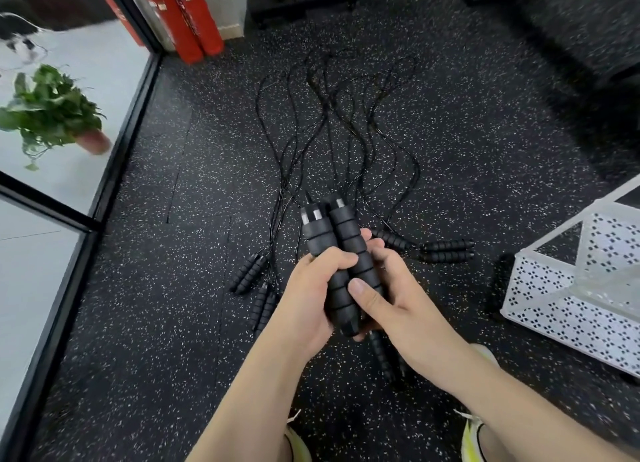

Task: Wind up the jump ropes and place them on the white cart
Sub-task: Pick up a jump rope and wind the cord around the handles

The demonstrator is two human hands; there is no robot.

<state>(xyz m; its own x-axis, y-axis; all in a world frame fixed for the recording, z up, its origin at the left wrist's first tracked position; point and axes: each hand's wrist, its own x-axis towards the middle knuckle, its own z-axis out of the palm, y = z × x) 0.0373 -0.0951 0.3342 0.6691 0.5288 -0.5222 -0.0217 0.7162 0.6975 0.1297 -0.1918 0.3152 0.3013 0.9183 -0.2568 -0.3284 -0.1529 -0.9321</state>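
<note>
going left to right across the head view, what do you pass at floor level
potted plant → handle pair on the floor → left hand → held handles → right hand → handle pair lying flat → white cart

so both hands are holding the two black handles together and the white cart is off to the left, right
Not quite. The head view shows the white cart off to the right, not the left; a potted plant is on the left side. The rest holds: the left hand and right hand both grip the two black handles together.
</note>
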